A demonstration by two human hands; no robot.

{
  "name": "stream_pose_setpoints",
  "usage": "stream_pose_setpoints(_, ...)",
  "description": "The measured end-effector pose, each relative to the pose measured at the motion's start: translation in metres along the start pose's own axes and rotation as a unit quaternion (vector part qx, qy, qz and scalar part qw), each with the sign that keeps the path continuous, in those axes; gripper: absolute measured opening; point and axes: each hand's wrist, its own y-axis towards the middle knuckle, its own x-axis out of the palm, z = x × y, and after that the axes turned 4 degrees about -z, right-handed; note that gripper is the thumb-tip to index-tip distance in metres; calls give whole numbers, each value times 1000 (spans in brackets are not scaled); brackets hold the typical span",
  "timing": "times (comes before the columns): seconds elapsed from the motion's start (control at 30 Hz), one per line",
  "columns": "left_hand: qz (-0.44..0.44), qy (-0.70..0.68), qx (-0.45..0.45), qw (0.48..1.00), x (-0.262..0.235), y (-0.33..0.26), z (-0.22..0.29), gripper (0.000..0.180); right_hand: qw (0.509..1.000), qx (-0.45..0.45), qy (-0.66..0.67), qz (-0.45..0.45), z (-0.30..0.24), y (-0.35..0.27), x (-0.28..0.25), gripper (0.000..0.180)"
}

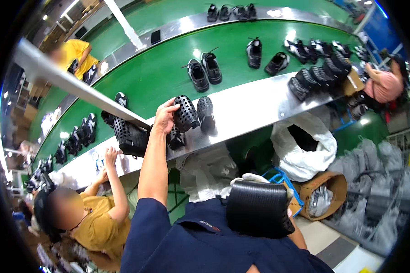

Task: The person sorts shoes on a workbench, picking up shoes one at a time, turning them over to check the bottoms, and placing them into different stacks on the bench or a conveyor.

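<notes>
My left hand [164,117] reaches out over the steel edge of the line, its fingers closed round a black perforated plastic shoe insert [185,113]. A similar black insert [206,113] stands just right of it, and a black shoe [175,139] sits partly hidden below. Close to my body, a thick nested stack of black plastic shoe inserts [258,209] with ribbed edges rests against my right hand [297,231]. That hand holds the stack from its right side; most of its fingers are hidden. Another stack of perforated inserts [130,136] stands left of my left arm.
Black-and-white shoes [198,75] stand in pairs on the green belt [159,68]. A slanted white post [84,86] crosses at left. One co-worker [95,218] works close at my left. A white sack [305,150] and cardboard box [335,191] stand at right.
</notes>
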Motion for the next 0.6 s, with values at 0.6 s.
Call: stream_pose_setpoints(0.6,319,404,42,856,15,60,-67,29,988,130,64,-52,-225,103,-65,111)
